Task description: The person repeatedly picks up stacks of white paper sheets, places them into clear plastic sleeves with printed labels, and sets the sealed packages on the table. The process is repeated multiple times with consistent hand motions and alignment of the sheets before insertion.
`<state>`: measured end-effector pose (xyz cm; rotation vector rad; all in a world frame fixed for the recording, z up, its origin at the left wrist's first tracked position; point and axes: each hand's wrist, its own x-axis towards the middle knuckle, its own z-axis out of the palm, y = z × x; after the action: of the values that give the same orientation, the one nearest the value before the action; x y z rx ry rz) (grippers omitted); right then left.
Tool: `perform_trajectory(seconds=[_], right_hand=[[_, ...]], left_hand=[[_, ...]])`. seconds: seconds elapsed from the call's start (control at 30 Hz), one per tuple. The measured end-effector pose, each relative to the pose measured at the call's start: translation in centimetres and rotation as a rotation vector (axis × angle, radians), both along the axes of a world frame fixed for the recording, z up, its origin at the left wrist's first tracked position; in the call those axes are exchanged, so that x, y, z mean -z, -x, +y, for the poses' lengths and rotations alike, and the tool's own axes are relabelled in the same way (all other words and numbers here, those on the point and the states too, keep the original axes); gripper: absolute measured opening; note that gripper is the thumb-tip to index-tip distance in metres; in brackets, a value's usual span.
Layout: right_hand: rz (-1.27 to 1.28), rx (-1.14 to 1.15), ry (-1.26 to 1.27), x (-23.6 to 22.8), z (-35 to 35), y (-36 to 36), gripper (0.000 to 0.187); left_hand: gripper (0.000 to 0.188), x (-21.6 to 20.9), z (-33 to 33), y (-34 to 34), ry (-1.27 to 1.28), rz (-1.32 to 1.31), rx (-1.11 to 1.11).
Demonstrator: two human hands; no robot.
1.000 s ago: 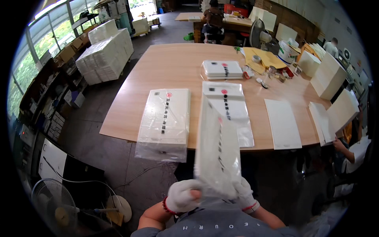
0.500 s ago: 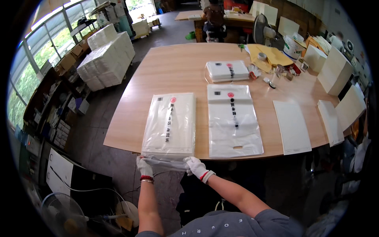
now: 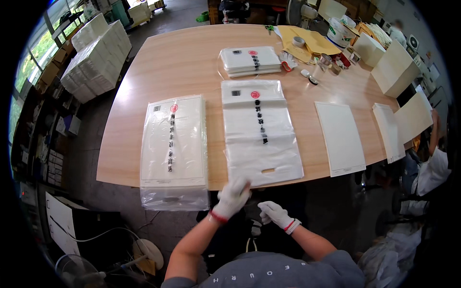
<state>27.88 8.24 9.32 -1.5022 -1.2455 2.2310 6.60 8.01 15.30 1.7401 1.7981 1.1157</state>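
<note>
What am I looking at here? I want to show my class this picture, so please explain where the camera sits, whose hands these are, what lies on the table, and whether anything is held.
No machine appears here: a person wearing white work gloves is filmed by a wide-angle camera on their own head, looking down, which is why straight edges curve. The left hand reaches to the near edge of an empty clear plastic bag lying flat on the wooden table. The right hand hangs just below the table edge, holding nothing that I can see. To the left lies a filled bag holding white sheets, its open end hanging over the edge. Farther back is a stack of folded bags; to the right lie white sheets. Another person's sleeve shows at the far right.
</note>
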Motion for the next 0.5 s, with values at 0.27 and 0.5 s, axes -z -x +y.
perform_trajectory(seconds=[0.27, 0.5], right_hand=[[0.11, 0.154, -0.042, -1.8, -0.2, -3.2, 0.028], [0.197, 0.146, -0.146, -3.6, 5.3, -2.5, 0.027]], left_hand=[[0.025, 2.0, 19.6, 0.8, 0.141, 0.56, -0.174], [0.023, -3.8, 17.6, 2.1, 0.647, 0.197, 0.102]])
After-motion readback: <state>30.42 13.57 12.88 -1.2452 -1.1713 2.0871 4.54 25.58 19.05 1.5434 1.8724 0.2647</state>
